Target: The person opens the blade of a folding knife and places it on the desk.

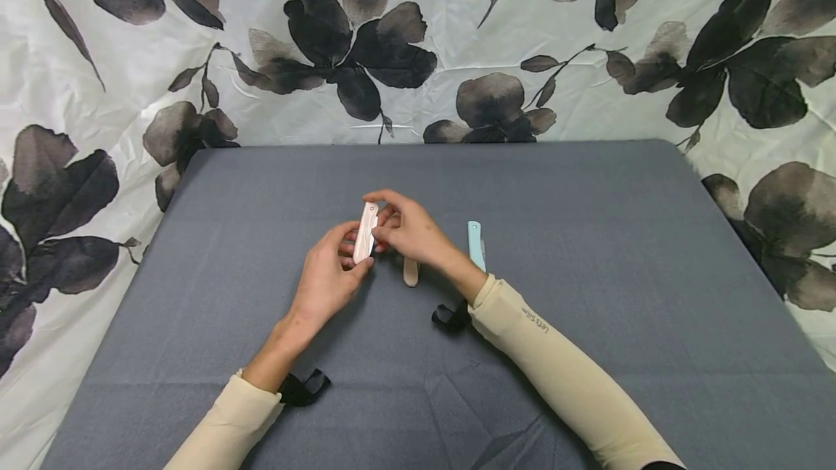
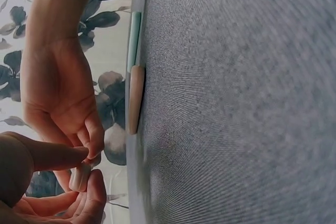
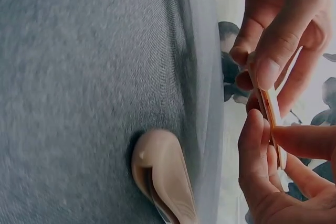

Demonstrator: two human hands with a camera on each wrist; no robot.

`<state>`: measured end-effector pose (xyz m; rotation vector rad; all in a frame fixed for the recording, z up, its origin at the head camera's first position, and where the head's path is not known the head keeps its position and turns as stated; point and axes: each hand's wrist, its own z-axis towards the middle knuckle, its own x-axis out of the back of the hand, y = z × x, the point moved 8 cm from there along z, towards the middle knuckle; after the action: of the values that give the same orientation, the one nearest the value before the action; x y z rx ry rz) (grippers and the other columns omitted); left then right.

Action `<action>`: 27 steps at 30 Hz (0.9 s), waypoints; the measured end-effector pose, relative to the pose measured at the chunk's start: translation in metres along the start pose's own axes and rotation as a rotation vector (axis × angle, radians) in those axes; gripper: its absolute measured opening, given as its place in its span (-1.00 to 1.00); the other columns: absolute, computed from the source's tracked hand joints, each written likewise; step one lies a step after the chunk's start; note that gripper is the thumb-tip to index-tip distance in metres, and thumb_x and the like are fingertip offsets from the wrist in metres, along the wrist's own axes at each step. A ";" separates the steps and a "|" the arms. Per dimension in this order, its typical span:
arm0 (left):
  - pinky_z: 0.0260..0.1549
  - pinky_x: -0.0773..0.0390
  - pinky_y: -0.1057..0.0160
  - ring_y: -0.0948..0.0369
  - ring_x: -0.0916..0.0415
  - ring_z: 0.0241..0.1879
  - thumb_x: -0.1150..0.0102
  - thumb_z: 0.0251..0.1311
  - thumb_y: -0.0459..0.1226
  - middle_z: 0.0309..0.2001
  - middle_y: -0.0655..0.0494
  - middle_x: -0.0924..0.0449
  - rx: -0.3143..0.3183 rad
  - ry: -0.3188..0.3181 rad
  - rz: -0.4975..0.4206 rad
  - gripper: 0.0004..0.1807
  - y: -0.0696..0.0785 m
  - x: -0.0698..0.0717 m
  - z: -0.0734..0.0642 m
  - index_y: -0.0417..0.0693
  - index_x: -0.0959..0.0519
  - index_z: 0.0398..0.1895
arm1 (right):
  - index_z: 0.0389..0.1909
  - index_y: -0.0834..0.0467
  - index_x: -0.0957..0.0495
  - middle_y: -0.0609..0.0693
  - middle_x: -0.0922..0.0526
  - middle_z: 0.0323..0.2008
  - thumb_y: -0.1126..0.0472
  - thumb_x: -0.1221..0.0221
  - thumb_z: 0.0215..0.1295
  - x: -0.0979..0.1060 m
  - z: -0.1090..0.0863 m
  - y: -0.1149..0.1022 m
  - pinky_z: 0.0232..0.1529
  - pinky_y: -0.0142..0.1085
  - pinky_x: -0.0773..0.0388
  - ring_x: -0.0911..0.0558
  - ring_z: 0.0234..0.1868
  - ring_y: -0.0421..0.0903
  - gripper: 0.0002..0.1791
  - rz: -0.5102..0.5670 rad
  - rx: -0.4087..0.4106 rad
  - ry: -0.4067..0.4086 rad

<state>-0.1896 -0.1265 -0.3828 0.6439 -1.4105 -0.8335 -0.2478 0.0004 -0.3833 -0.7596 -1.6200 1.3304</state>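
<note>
A pale pink folding knife (image 1: 366, 233), with a rivet near its top end, is held upright between both hands, raised off the table. My left hand (image 1: 324, 275) grips it from the left, thumb at its lower end. My right hand (image 1: 414, 232) pinches it from the right, with the index finger at the riveted top and the thumb on its side. Seen edge-on in the right wrist view, the pink knife (image 3: 269, 109) shows a narrow gap along its length. A beige folding knife (image 1: 410, 273) lies on the table below the right hand, partly hidden by it.
A light blue folding knife (image 1: 474, 241) lies right of the beige one, partly behind the right forearm. Grey cloth covers the table (image 1: 620, 296). A floral curtain (image 1: 418, 35) hangs behind its far edge. Black straps (image 1: 304, 388) show at both wrists.
</note>
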 end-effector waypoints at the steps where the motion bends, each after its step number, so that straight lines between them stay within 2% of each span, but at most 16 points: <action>1: -0.11 -0.73 0.17 -0.01 -0.67 -0.01 -0.45 0.15 -0.47 0.13 -0.20 -0.61 -0.003 0.000 -0.005 -0.32 0.000 0.000 0.000 -0.27 -0.46 0.38 | 0.41 0.24 -0.44 0.17 -0.57 -0.23 0.55 -0.18 0.35 0.000 0.000 0.001 -0.15 0.11 -0.76 -0.73 -0.35 0.10 -0.40 0.026 -0.005 0.000; 6: -0.13 -0.73 0.20 0.02 -0.70 -0.05 -0.39 0.28 -0.36 0.10 -0.18 -0.67 0.008 0.007 -0.042 -0.41 0.000 0.001 -0.002 -0.24 -0.48 0.36 | 0.39 0.23 -0.45 0.19 -0.57 -0.24 0.57 -0.16 0.32 -0.002 -0.002 0.003 -0.13 0.11 -0.77 -0.69 -0.41 -0.10 -0.39 0.129 -0.018 0.005; 9: -0.16 -0.71 0.26 0.04 -0.72 -0.07 -0.31 0.37 -0.33 0.11 -0.16 -0.68 0.032 0.002 -0.102 -0.47 -0.002 0.002 -0.002 -0.23 -0.47 0.37 | 0.39 0.23 -0.46 0.20 -0.57 -0.24 0.58 -0.15 0.30 -0.002 -0.003 0.004 -0.10 0.14 -0.76 -0.68 -0.41 -0.12 -0.38 0.183 -0.023 0.009; 13: -0.26 -0.66 0.41 -0.01 -0.73 -0.09 -0.22 0.39 -0.43 0.11 -0.22 -0.66 0.050 -0.018 -0.189 -0.47 -0.003 0.000 -0.003 -0.22 -0.43 0.40 | 0.38 0.20 -0.47 0.18 -0.56 -0.24 0.59 -0.14 0.30 -0.002 -0.004 0.006 -0.09 0.10 -0.77 -0.68 -0.39 -0.10 -0.38 0.223 -0.027 0.014; 17: -0.31 -0.62 0.50 -0.03 -0.72 -0.11 -0.19 0.38 -0.48 0.10 -0.25 -0.63 0.073 -0.035 -0.251 -0.42 -0.005 -0.001 -0.004 -0.18 -0.40 0.46 | 0.37 0.19 -0.49 0.13 -0.55 -0.25 0.57 -0.14 0.31 -0.002 -0.005 0.006 -0.12 0.02 -0.78 -0.68 -0.37 -0.10 -0.39 0.211 -0.024 0.014; 22: -0.30 -0.60 0.51 0.12 -0.67 -0.15 -0.17 0.37 -0.50 0.11 -0.25 -0.61 0.106 -0.042 -0.279 -0.41 -0.007 0.000 -0.004 -0.14 -0.41 0.47 | 0.36 0.23 -0.51 0.08 -0.54 -0.26 0.59 -0.11 0.27 -0.001 -0.006 0.004 -0.14 0.04 -0.78 -0.67 -0.39 -0.11 -0.39 0.196 -0.015 0.010; 27: -0.34 -0.57 0.50 0.25 -0.61 -0.22 -0.17 0.36 -0.51 0.09 -0.26 -0.59 0.129 -0.050 -0.303 -0.42 -0.011 -0.001 -0.004 -0.17 -0.43 0.45 | 0.36 0.30 -0.50 0.07 -0.55 -0.28 0.59 -0.09 0.22 0.000 -0.005 0.005 -0.26 -0.17 -0.76 -0.64 -0.42 -0.15 -0.37 0.183 -0.025 -0.013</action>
<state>-0.1868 -0.1320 -0.3926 0.9583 -1.4402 -1.0065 -0.2437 0.0036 -0.3880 -0.9343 -1.6107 1.4486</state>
